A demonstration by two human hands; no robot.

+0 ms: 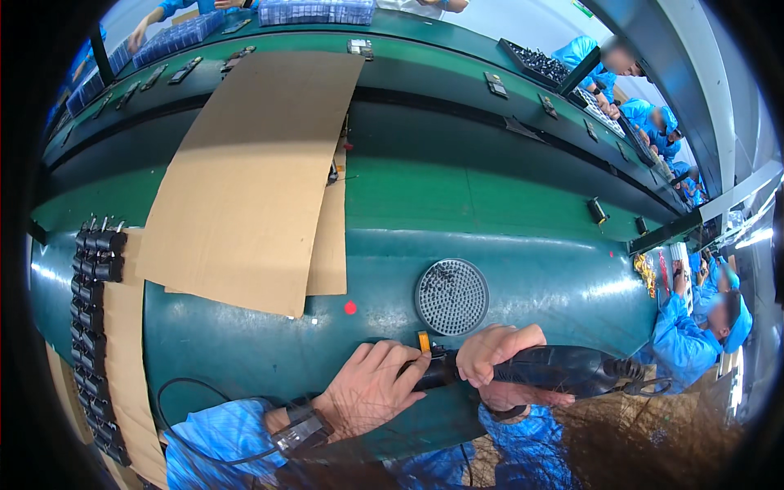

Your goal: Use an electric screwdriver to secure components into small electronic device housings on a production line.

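My right hand [494,359] is wrapped round a black corded electric screwdriver [555,369], held almost level with its tip end toward the left. Facing it, my left hand [371,390] presses its thumb and fingers on a small black part with an orange ribbon strip [424,341] standing up from it. The left fingers hide most of that part, and whether the screwdriver bit touches it cannot be seen. Just beyond both hands sits a round grey screw dish [475,320] with a grid of small holes and dark screws in its upper left.
Large cardboard sheets [245,171] cover the left middle of the green bench [408,196]. Several black cylindrical parts [90,327] stand in a row at far left. Circuit boards [496,84] lie along the line behind. Co-workers in blue [690,327] sit at right.
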